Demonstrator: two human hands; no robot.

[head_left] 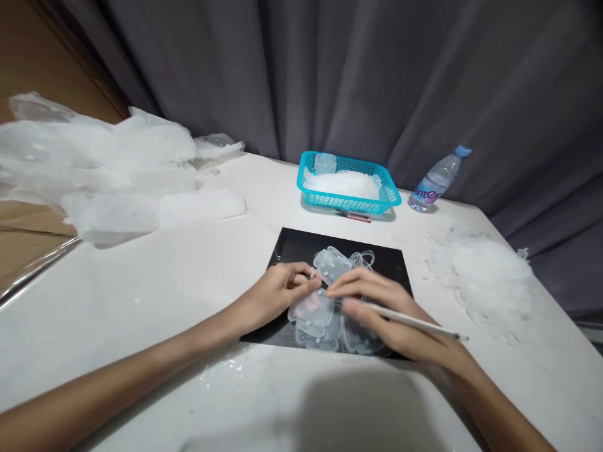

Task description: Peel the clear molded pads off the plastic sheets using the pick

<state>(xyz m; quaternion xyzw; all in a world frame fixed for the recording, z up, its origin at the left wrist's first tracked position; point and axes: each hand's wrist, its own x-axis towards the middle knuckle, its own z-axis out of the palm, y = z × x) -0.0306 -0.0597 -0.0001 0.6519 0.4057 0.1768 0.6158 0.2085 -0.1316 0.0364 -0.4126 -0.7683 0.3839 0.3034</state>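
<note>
Translucent plastic pieces [311, 314] with rounded corners and small holes lie overlapping on a black mat [292, 251]. My left hand [287, 285] is closed in a pinch at the edge of one of them, left of the mat's middle. My right hand [381, 307] is closed around a thin white stick-like tool [419, 323]. The tool's back end sticks out to the right, past the hand; its front tip is hidden by the fingers. My right fingertips are close to my left thumb, over the pieces. Another translucent piece [333, 263] shows just beyond both hands.
A blue basket [348, 201] of translucent pieces stands at the back, with small red-handled snips [355, 216] before it. A water bottle [436, 182] is to its right. Translucent scraps [490, 276] lie at right; white plastic bags [117, 163] are heaped at left.
</note>
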